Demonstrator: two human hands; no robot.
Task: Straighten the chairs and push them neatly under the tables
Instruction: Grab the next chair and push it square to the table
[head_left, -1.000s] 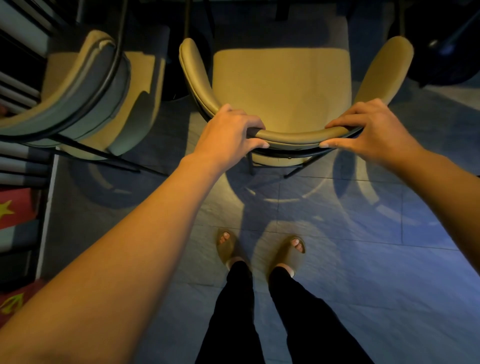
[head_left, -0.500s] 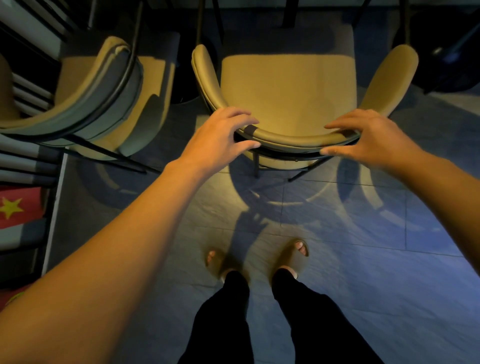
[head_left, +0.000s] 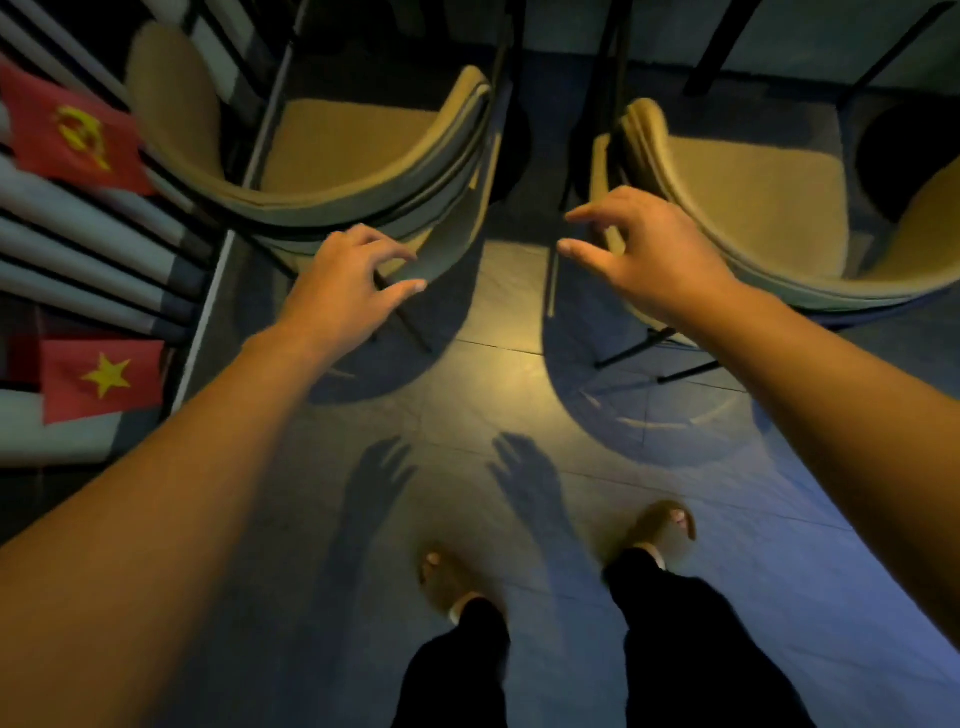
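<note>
Two tan curved-back chairs stand side by side on the tiled floor. The left chair (head_left: 353, 150) is turned at an angle, its backrest towards me. The right chair (head_left: 748, 192) sits under a dark table edge at the top. My left hand (head_left: 348, 280) hovers just in front of the left chair's backrest, fingers loosely spread, holding nothing. My right hand (head_left: 639, 244) floats beside the right chair's left arm, fingers loosely curled, gripping nothing. Neither hand visibly touches a chair.
A slatted wall panel (head_left: 78, 244) with two red flags (head_left: 98, 379) runs along the left. Dark table legs (head_left: 613, 67) rise between the chairs. A narrow strip of lit floor (head_left: 498, 322) separates them. My feet in sandals stand below.
Both hands have let go of the right chair's backrest and lifted off. My view has swung left, so the left chair now sits in front of my left hand.
</note>
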